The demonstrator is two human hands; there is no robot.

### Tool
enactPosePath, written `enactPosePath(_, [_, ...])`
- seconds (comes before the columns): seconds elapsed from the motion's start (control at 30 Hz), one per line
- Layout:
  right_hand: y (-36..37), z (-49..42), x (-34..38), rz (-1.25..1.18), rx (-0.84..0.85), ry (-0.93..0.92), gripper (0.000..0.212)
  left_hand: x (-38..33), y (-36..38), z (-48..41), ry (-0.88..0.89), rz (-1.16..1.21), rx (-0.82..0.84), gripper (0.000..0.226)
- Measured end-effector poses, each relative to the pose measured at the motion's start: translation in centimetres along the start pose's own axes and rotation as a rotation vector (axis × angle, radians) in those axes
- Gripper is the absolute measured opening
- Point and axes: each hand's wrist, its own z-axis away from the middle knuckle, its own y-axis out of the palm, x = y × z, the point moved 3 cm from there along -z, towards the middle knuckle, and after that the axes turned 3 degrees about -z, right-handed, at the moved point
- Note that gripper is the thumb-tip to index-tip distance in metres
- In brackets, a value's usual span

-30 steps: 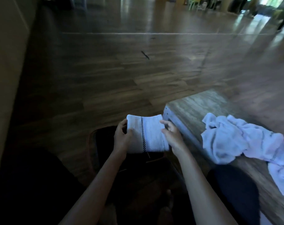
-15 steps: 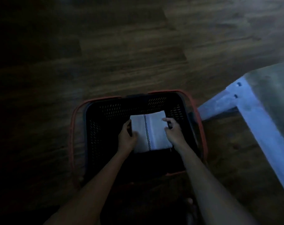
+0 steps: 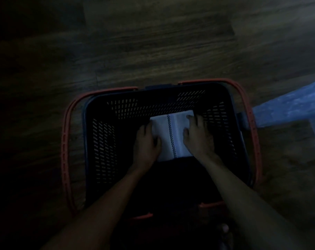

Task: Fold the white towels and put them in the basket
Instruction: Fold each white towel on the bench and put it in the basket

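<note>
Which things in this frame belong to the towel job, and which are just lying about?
Job in hand: folded white towel; black basket; left hand and right hand, holding the towel's sides inside the basket.
Lying about: wooden floor; grey bench corner at right.

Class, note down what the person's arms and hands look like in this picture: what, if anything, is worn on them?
Both forearms are bare up to the frame edge: no sleeves show. The left hand and right hand wear no gloves. No watch, bracelet or ring shows, though the picture is dim.
</note>
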Motion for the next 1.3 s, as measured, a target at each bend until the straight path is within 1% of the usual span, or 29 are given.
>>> enactPosePath(0.07, [0.6,0.0,-0.1,0.218,0.020,-0.170,0.051,-0.3,0.5,0.0,0.117,-0.236,0.048,0.063])
enactPosePath(0.1, [1.2,-0.2,-0.6,0.310,0.043,-0.208,0.054,-0.3,0.9,0.0,0.167,-0.340,0.089,0.065])
enactPosePath(0.17, [2.3,-0.4,-1.6,0.413,0.131,-0.206,0.074,0.3,2.1,-0.2,0.229,-0.471,0.151,0.068])
enactPosePath(0.2, [2.9,-0.4,-2.1,0.435,0.180,-0.189,0.084,0.9,2.8,-0.4,0.244,-0.500,0.175,0.069])
enactPosePath(0.23, [3.3,-0.4,-2.3,0.454,0.208,-0.180,0.088,1.4,3.3,-0.5,0.256,-0.520,0.192,0.071])
enactPosePath(0.33, [3.7,-0.8,-2.3,0.493,0.235,-0.178,0.091,1.9,4.0,-1.1,0.311,-0.558,0.208,0.072])
enactPosePath(0.43, [3.2,-0.7,-2.0,0.537,0.259,-0.168,0.096,1.4,3.3,-1.4,0.298,-0.592,0.249,0.073])
enactPosePath(0.57, [0.4,1.1,-0.7,0.562,0.240,-0.154,0.088,-0.8,-0.4,-0.6,0.276,-0.661,0.317,0.074])
enactPosePath(0.6, [-0.7,2.1,-0.1,0.543,0.239,-0.165,0.079,-1.6,-1.7,-0.3,0.278,-0.671,0.296,0.071])
enactPosePath(0.67, [-3.1,3.9,0.8,0.530,0.175,-0.213,0.057,-3.4,-4.9,0.2,0.276,-0.641,0.265,0.064])
enactPosePath(0.73, [-6.3,6.1,2.2,0.507,0.103,-0.216,0.046,-5.6,-8.3,1.1,0.307,-0.560,0.193,0.052])
enactPosePath(0.77, [-8.2,7.2,3.0,0.488,0.059,-0.205,0.043,-6.9,-10.0,1.6,0.338,-0.531,0.168,0.049])
enactPosePath(0.83, [-12.5,9.6,4.9,0.446,0.009,-0.173,0.042,-9.6,-13.8,2.9,0.402,-0.506,0.119,0.045])
enactPosePath(0.9, [-17.1,12.0,6.9,0.385,-0.050,-0.130,0.046,-12.5,-17.5,4.6,0.443,-0.542,0.093,0.037])
enactPosePath(1.0, [-23.0,15.1,9.2,0.331,-0.152,-0.133,0.053,-16.6,-22.4,7.0,0.511,-0.587,0.070,0.039])
enactPosePath(1.07, [-26.5,17.3,10.2,0.285,-0.185,-0.119,0.055,-19.2,-25.2,8.8,0.553,-0.607,0.038,0.040])
enactPosePath(1.23, [-32.3,23.1,10.2,0.221,-0.233,-0.035,0.056,-24.8,-29.8,13.1,0.641,-0.613,-0.060,0.043])
enactPosePath(1.3, [-34.0,25.8,9.8,0.202,-0.259,0.014,0.052,-26.9,-30.5,14.9,0.677,-0.600,-0.065,0.043])
